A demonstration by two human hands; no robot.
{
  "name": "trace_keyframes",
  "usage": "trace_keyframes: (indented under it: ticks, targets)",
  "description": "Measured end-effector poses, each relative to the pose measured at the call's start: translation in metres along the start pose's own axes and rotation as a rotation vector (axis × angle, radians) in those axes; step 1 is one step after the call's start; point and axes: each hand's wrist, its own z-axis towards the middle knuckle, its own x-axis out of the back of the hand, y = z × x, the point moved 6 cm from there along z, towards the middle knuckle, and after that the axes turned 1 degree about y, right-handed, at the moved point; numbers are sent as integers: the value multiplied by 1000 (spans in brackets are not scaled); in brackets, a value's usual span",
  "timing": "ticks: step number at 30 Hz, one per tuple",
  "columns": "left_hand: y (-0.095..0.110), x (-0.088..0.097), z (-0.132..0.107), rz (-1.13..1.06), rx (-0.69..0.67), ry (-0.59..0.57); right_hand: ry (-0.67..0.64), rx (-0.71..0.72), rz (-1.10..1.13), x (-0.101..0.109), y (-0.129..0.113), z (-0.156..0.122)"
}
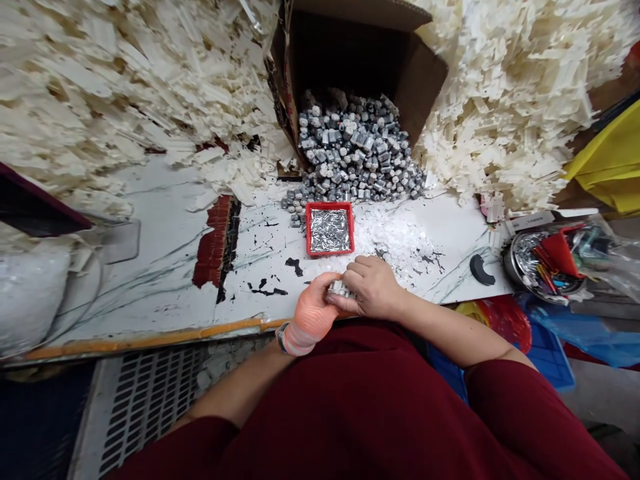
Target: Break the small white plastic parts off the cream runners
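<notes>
My left hand [313, 313] wears an orange glove and is closed around a small grey and white part [340, 289] at the table's near edge. My right hand [373, 287], bare, presses its curled fingers onto the same part from the right. Both hands meet just below a red tray [330, 229] filled with shiny thin metal pieces. Behind the tray, several grey metal parts [353, 150] spill out of a tipped cardboard box [360, 47].
Heaps of white plastic pieces [505, 100] rise on both sides of the box. The worn white table [165, 267] has an orange front edge. A metal bowl [547, 263] with red bits stands at the right, a dark curved piece [481, 270] beside it. A yellow bag [613, 160] lies far right.
</notes>
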Motion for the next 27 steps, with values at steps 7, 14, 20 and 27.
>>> trace_keyframes:
  ticks: [7, 14, 20, 27]
  targets:
    - [-20, -2, 4, -443, 175, -3, -65, -143, 73, 1, 12, -2]
    - [-30, -8, 3, -696, 362, -4, -177, -168, 123, -11, 12, -8]
    - [-11, -21, 2, -883, 479, -128, 140, -161, 329, 8, 8, -7]
    - [6, -17, 1, -1081, 518, -92, 424, -153, 524, 11, -9, -5]
